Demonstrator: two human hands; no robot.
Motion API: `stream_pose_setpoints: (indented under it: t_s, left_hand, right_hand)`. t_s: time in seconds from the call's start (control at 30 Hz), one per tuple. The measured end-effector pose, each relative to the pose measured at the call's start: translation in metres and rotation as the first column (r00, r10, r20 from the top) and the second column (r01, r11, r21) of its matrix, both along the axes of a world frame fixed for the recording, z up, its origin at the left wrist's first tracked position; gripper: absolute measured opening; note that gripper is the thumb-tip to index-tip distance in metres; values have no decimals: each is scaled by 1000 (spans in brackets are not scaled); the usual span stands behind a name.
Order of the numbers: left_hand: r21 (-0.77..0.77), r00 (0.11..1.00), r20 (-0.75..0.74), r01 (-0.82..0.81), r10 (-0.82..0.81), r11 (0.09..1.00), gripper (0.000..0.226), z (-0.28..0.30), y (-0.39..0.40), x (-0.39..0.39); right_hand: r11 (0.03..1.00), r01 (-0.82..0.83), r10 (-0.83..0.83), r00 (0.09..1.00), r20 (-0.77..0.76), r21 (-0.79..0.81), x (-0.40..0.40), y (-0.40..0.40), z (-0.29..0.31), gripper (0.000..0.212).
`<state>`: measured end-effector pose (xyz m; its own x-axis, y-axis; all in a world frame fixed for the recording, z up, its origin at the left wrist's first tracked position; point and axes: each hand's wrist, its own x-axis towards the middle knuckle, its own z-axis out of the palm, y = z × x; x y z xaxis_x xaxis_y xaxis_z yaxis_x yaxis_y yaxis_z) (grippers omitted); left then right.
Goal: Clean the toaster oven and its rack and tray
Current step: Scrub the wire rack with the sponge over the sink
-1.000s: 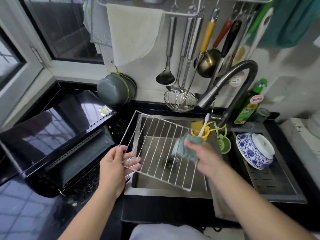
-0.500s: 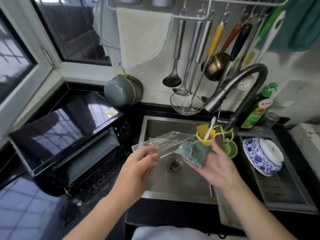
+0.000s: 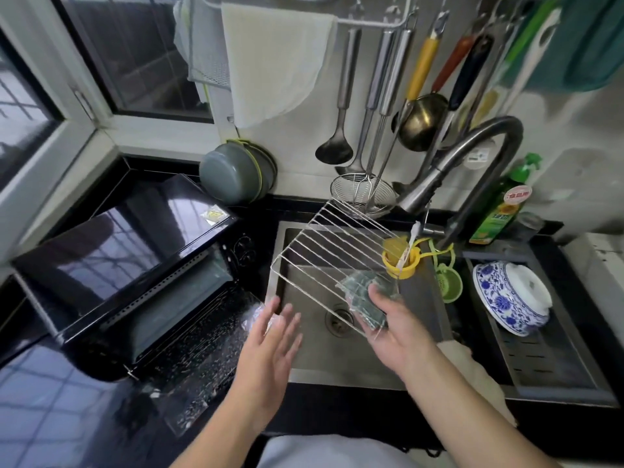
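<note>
Two hands, the left hand [image 3: 270, 336] and the right hand [image 3: 393, 327], work over one sink [image 3: 337, 366] with one wire rack [image 3: 332, 261], one green scouring pad [image 3: 363, 304] and one faucet [image 3: 472, 157]. One black toaster oven [image 3: 135, 251] sits alongside. One blue-and-white bowl [image 3: 499, 302] and one green bottle [image 3: 499, 204] stand nearby.

A home kitchen, plainly: steel sink [image 3: 354, 363] set into a black counter, gooseneck faucet [image 3: 486, 136] arching over it. Above the sink, ladles and a wire skimmer [image 3: 363, 194] hung from a wall rail (towel alongside). Left of the sink, a black toaster oven [image 3: 128, 251]; right, dish soap bottle [image 3: 499, 207].
</note>
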<state>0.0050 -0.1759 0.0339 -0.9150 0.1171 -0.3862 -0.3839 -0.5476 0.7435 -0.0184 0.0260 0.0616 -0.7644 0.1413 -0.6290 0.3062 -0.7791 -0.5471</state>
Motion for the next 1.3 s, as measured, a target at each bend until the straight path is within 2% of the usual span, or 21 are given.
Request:
stream_pose_setpoints:
  t_s: [0.1, 0.17, 0.3, 0.37, 0.43, 0.5, 0.57, 0.63, 0.7, 0.77, 0.8, 0.83, 0.87, 0.9, 0.93, 0.97, 1.07, 1.13, 1.17, 1.27, 1.3]
  left_hand:
    - [217, 994, 69, -100, 87, 971, 53, 17, 13, -17]
    - [259, 971, 163, -212, 174, 942, 38, 23, 12, -36]
    - [292, 958, 201, -257, 204, 921, 37, 24, -6, -48]
    - [296, 960, 194, -255, 204, 921, 37, 23, -15, -45]
    - [300, 962, 193, -247, 195, 921, 38, 19, -22, -41]
    - [293, 969, 183, -216, 167, 931, 37, 15, -21, -35]
    - [282, 978, 157, -176, 136, 943, 37, 13, -16, -29]
    - [266, 985, 131, -141, 109, 954, 37, 13, -10, -24]
    - [264, 989, 111, -127, 101, 956, 37, 16, -4, -21]
    - [271, 988, 113, -132, 104, 954, 38, 21, 4, -21]
    - [278, 989, 110, -125, 97, 952, 40, 25, 8, -22]
    - [292, 990, 110, -118, 89, 949, 43, 28, 12, -23]
    - [310, 991, 114, -103, 71, 945, 50, 32, 15, -23]
    - [323, 991, 124, -89, 51, 942, 56, 37, 16, -21]
    - [324, 992, 128, -62, 21, 944, 60, 42, 17, -18]
    - [346, 993, 117, -16, -26, 938, 61, 46, 16, -14]
    - [404, 989, 99, 59, -108, 913, 60, 52, 17, -8]
    - [391, 990, 106, 45, -94, 919, 55, 56, 19, -6]
    - [404, 990, 122, 13, -68, 914, 54, 57, 18, -8]
    - [361, 991, 130, -32, -16, 932, 50, 55, 14, -9]
    - [345, 994, 105, -6, -32, 939, 50, 55, 15, -7]
  right_hand:
    - [985, -156, 157, 988, -7, 73, 10, -23, -5, 34]
    - [955, -276, 275, 961, 17, 109, 15, -28, -6, 38]
    - [812, -569, 557, 822, 115, 133, 19, -2, 0, 35]
    - [765, -595, 537, 801, 266, 246, 21, 18, 3, 44]
    - [758, -453, 313, 884, 348, 469, 21, 38, 5, 49]
    - [715, -249, 90, 960, 267, 654, 14, 51, 14, 42]
    - [717, -81, -9, 992, 125, 692, 0, 51, 31, 41]
    - [769, 81, -84, 996, -26, 634, -15, 42, 53, 44]
    - [761, 156, -83, 986, -145, 630, -18, 26, 73, 49]
    - [532, 127, 150, 959, -241, 837, -6, 3, 84, 55]
    - [368, 109, 379, 889, -256, 923, 4, -12, 82, 57]
    - [146, 106, 640, 748, -175, 984, 14, -28, 76, 56]
    - [-123, 150, 831, 556, 19, 981, 23, -42, 64, 57]
    - [-346, 215, 887, 392, 244, 913, 29, -53, 47, 63]
    - [-478, 247, 861, 320, 394, 843, 29, -59, 34, 68]
    - [-529, 226, 832, 326, 448, 818, 23, -59, 26, 67]
    - [-477, 106, 774, 520, 360, 873, -7, -56, 23, 60]
    - [-476, 43, 711, 607, 355, 879, -12, -63, 22, 60]
    - [-461, 69, 726, 602, 332, 885, -6, -69, 22, 62]
    - [-390, 185, 844, 464, 269, 902, 15, -73, 26, 61]
    - [-375, 233, 847, 479, 229, 897, 7, -61, 21, 58]
